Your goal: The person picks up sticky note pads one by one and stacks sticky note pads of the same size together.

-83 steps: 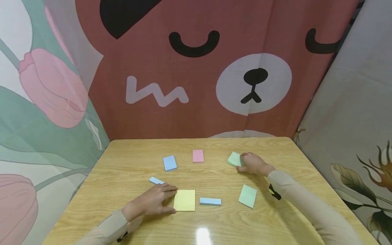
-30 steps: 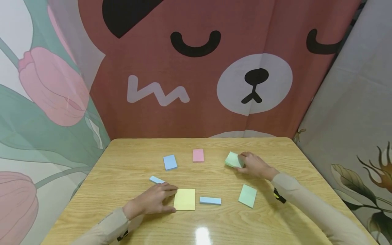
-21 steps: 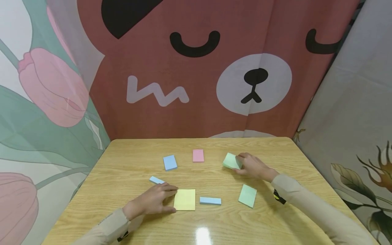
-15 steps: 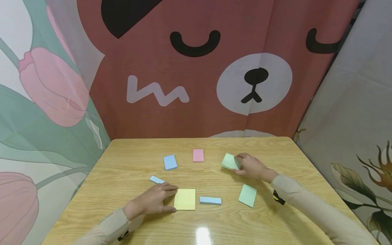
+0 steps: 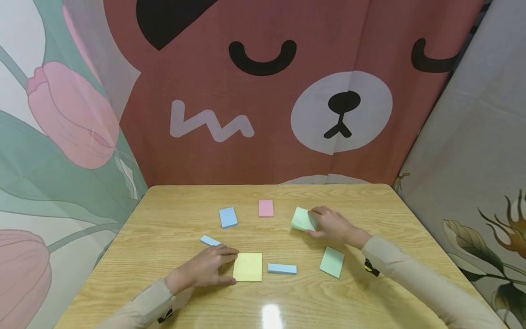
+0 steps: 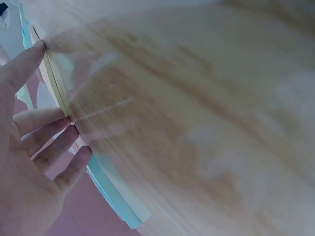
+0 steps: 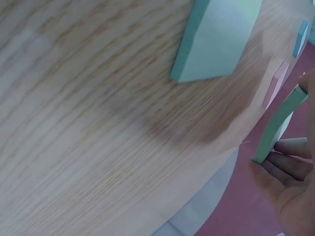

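Note:
My right hand (image 5: pixel 334 226) pinches a light green sticky note pad (image 5: pixel 303 219) by its right side, at the back right of the table. The right wrist view shows this pad (image 7: pixel 279 124) edge-on and slightly bowed, raised off the wood between thumb and fingertips. At the front left, my left hand (image 5: pixel 202 270) rests with fingers extended against the left side of a yellow sticky note pad (image 5: pixel 248 267). Thumb and index fingertips sit at its two left corners; the left wrist view shows this pad's edge (image 6: pixel 55 78) between them. A narrow light blue pad (image 5: pixel 210 240) is partly hidden behind the left hand's fingers.
On the wooden table (image 5: pixel 164 219) also lie a blue pad (image 5: pixel 228 218) and a pink pad (image 5: pixel 265 208) at the back. A narrow blue pad (image 5: pixel 282 269) sits right of the yellow one. Another green pad (image 5: pixel 332 262) lies near the right forearm. A bear-print curtain (image 5: pixel 263 160) hangs behind.
My right hand has lifted the green pad and moved it leftward, toward the pink pad. My left hand and the other pads stay where they were.

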